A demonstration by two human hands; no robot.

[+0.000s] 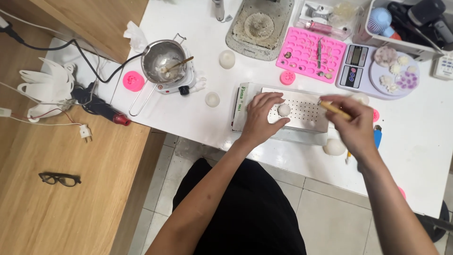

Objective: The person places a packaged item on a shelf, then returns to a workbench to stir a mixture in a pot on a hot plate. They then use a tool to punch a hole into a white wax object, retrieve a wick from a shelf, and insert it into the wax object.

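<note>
My left hand (262,119) curls over a small white wax ball (284,110), fingertips pinching its sides and pressing it onto the perforated metal plate (302,112), near that plate's left end. My right hand (355,123) is closed in a pen grip round a thin yellowish stick tool (333,107), whose tip hovers over the plate's right half, a little apart from the ball.

To do this well, I judge I should keep the ball from rolling, hold it low so its top shows, and bring the tool in from the right at a shallow angle.

The plate sits on a flat box (241,106) close to the near edge of the white table (198,118), so my wrists have little support. Just right of the plate lie a white lump (334,147) and a blue lighter (377,136); behind the plate sits a pink silicone mould (309,53), and left of it the table is open up to a small white candle (212,99).
</note>
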